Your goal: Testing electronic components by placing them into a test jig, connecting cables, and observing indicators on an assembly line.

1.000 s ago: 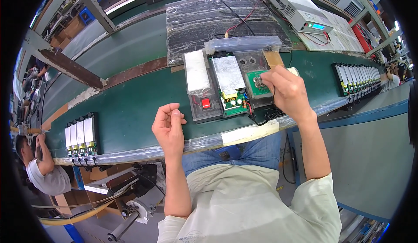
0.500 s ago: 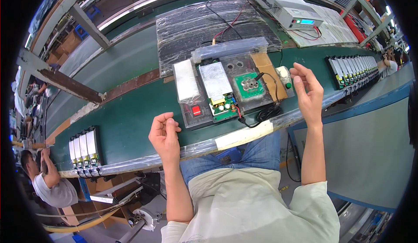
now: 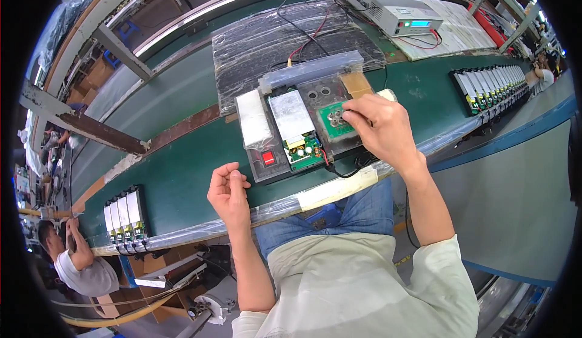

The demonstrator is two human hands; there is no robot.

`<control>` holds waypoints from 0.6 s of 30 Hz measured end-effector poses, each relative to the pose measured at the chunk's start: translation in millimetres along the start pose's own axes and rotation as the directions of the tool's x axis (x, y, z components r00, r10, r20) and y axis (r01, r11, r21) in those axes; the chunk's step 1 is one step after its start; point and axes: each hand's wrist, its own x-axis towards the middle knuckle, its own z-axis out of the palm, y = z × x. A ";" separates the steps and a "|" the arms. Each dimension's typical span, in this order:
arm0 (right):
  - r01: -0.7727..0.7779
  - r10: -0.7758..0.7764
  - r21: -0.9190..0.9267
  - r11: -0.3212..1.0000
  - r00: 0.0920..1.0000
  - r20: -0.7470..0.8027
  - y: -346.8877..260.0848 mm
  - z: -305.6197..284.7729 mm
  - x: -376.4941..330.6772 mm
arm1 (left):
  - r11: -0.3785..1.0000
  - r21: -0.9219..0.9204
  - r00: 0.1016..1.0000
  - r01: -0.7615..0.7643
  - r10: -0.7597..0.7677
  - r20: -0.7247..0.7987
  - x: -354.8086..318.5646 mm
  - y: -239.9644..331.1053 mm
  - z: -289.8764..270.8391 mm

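Right hand (image 3: 386, 127) pinches at sockets (image 3: 335, 118) on green board (image 3: 325, 118); can't tell if anything's gripped. Left hand (image 3: 230, 194), empty, half-curled, near jig (image 3: 259, 171). Power unit (image 3: 291, 116) lies in jig, presumably to stay put by sockets.

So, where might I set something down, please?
Bare green benchtop shows between the short row of silver-topped circuit boards and the left hand, and between the right hand and the longer row; the grey fixture is crowded.

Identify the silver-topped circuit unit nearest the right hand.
The unit in the dark fixture, right of the red switch; the others sit farther away, in the left row and right row.
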 end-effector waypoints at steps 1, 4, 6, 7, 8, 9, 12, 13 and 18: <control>0.002 -0.002 0.001 1.000 1.000 0.005 -1.2 0.7 0.5 | 1.000 0.007 1.000 0.000 0.000 0.001 0.0 -0.2 -0.1; -0.128 0.127 0.062 0.990 0.992 0.029 -6.4 0.3 2.7 | 1.000 -0.020 1.000 -0.001 0.001 -0.004 -0.4 -0.4 -0.3; -0.110 0.109 0.041 0.993 0.994 0.027 -5.1 3.4 3.2 | 0.999 -0.035 1.000 -0.001 0.001 -0.004 0.4 -1.3 -0.1; -0.092 0.092 0.022 0.995 0.996 0.023 -3.9 5.3 3.4 | 0.999 -0.037 1.000 -0.006 0.006 -0.001 0.7 -1.9 0.0; -0.074 0.074 0.003 0.997 0.997 0.018 -3.3 6.7 3.6 | 0.999 -0.038 1.000 -0.012 0.012 0.001 0.9 -2.5 0.1; -0.072 0.072 0.003 0.997 0.997 0.022 -3.6 7.4 3.3 | 0.999 -0.039 1.000 -0.017 0.017 0.002 1.2 -3.1 0.0; 0.015 -0.015 -0.019 1.000 1.000 0.027 -7.1 8.2 -0.3 | 0.999 -0.037 1.000 -0.031 0.030 -0.003 1.1 -5.5 0.0; 0.018 -0.018 -0.019 1.000 0.999 0.029 -9.6 9.6 -4.0 | 0.999 -0.035 0.999 -0.039 0.039 -0.003 0.8 -6.2 -0.2; 0.018 -0.012 -0.192 0.981 0.999 0.033 -28.0 6.8 -28.1 | 0.999 -0.024 0.999 -0.045 0.045 -0.008 0.4 -10.5 -0.9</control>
